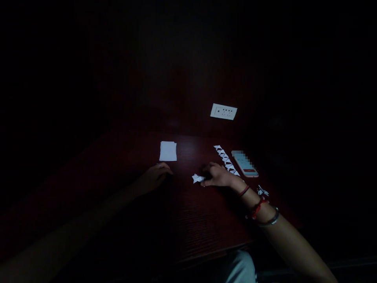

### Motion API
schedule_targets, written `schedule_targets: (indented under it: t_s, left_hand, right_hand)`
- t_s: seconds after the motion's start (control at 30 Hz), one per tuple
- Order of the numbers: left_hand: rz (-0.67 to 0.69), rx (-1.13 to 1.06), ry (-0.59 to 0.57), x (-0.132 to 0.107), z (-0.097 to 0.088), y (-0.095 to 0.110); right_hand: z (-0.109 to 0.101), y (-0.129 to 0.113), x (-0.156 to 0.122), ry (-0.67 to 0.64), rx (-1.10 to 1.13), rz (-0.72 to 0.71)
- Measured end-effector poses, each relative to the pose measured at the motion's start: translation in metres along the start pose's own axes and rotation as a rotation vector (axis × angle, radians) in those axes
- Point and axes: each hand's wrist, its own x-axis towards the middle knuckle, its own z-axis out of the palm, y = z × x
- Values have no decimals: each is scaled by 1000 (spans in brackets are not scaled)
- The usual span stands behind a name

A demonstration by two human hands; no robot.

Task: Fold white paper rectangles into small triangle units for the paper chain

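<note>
My right hand [218, 175] reaches over the table with thumb and fingers around the right end of a small folded white paper [196, 179], which has pointed ends. That end is partly hidden by the fingers. My left hand [157, 175] rests on the table in dim light, fingers loosely bent and apart, with nothing visible in them. Just beyond it lies a stack of square white paper sheets [168, 151]. Beside my right hand, a slanting row of several folded white paper pieces [225, 158] runs away toward the wall.
A phone [246, 165] with a lit screen, partly blurred out, lies right of the row. Small white scraps [262, 191] sit near my right wrist. A wall socket plate [224, 111] is behind the dark red table [203, 224]. My knee [241, 267] shows below the front edge.
</note>
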Motion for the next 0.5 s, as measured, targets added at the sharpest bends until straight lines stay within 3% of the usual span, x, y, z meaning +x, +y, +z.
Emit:
schedule_targets:
  t_s: [0.13, 0.23, 0.37, 0.5]
  left_hand:
    - [-26, 27, -7, 0, 4, -3]
    - [-43, 58, -3, 0, 6, -3]
    - [-27, 110, -11, -1, 4, 0]
    - [-22, 108, -61, 7, 10, 10]
  right_hand:
    - [18, -7, 10, 31, -29, -35]
    - [18, -10, 14, 52, -30, -71]
    - [3, -1, 5, 120, -19, -92]
    - [-23, 26, -22, 163, -12, -106]
